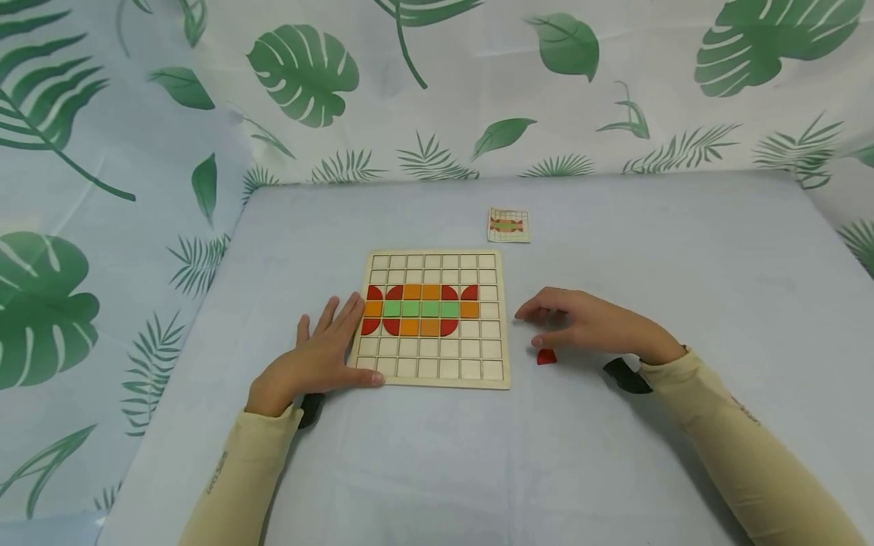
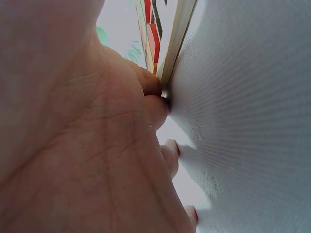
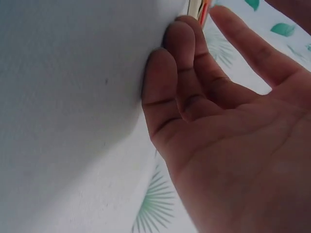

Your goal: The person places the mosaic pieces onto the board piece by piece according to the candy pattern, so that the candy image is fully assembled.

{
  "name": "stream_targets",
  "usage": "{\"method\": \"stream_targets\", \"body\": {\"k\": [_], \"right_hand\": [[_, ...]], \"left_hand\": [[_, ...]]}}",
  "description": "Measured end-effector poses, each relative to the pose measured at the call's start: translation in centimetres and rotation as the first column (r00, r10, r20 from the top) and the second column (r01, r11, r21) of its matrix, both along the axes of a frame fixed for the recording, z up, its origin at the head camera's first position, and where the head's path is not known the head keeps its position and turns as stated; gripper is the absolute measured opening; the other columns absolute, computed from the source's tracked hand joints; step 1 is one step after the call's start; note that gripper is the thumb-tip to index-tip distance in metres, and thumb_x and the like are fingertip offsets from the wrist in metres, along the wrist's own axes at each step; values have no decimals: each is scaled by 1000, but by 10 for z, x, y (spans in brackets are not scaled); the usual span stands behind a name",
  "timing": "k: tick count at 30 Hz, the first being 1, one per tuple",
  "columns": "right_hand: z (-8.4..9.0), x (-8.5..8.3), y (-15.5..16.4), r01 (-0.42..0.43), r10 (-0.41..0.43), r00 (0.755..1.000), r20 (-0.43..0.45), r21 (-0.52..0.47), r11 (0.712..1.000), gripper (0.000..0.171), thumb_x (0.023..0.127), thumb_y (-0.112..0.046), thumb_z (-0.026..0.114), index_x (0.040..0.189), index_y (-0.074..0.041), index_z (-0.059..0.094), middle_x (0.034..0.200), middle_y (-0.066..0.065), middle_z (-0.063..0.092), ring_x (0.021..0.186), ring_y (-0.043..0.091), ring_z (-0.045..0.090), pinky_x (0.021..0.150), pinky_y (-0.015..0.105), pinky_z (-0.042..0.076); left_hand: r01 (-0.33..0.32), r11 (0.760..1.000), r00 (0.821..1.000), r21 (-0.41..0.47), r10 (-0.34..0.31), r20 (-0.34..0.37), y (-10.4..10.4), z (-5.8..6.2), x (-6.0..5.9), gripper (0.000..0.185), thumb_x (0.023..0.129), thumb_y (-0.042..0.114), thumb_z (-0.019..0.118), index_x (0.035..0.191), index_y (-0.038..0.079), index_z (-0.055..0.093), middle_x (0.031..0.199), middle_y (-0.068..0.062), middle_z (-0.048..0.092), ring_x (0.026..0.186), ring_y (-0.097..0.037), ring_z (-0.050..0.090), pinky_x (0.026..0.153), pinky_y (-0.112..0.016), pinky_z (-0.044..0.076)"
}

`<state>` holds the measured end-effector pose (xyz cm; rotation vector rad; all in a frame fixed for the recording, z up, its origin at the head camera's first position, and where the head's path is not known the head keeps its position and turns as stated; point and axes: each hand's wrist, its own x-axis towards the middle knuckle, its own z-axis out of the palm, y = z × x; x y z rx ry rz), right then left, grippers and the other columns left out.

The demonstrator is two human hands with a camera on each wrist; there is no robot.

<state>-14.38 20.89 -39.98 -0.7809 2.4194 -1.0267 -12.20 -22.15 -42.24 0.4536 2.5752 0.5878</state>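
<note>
On the tabletop: I see the small red wooden tile lying just under the right hand.
Right grip: loose, holding nothing.
Left hand: flat, steadying the gridded wooden board.
Handling: I judge it light, rigid; pinch its edges.

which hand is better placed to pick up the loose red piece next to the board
Right, probably. The right hand hovers just above the red piece on the table, fingers relaxed and empty. The left hand lies flat on the wooden board's left edge, across the board from the piece.
</note>
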Motion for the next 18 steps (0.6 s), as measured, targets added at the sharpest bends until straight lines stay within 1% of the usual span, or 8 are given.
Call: {"method": "stream_targets", "body": {"k": [4,6,13,18], "right_hand": [[1,-1,4,-22,20,999,26,52,998,32,95,-20,84,125,-14,76,123,-3,66,114,19,60,101,44,49],[2,0,6,-40,36,998,45,75,996,30,94,-20,84,123,-17,76,122,-4,64,113,19,57,101,44,48],[4,0,11,-122,117,992,54,102,987,31,92,-7,82,119,-20,73,122,-5,60,116,20,54,102,41,48],[3,0,8,-141,136,990,44,124,982,31,90,0,80,112,-20,70,118,-5,58,115,21,52,101,41,48]], "left_hand": [[6,1000,1000,-12,-6,-6,1,0,-1,130,87,60,83,172,4,3,180,-13,-3,162,-38,-14,120,-72,-12],[7,1000,1000,-13,-7,-7,1,0,-1,130,87,60,83,172,4,3,180,-13,-3,162,-39,-14,120,-72,-12],[0,1000,1000,-14,0,-3,1,1,0,129,87,59,83,172,3,3,180,-14,-3,162,-39,-14,120,-72,-12],[-4,1000,1000,-11,4,-5,1,1,1,129,87,58,84,172,3,3,179,-15,-3,162,-41,-13,119,-73,-12]]}}
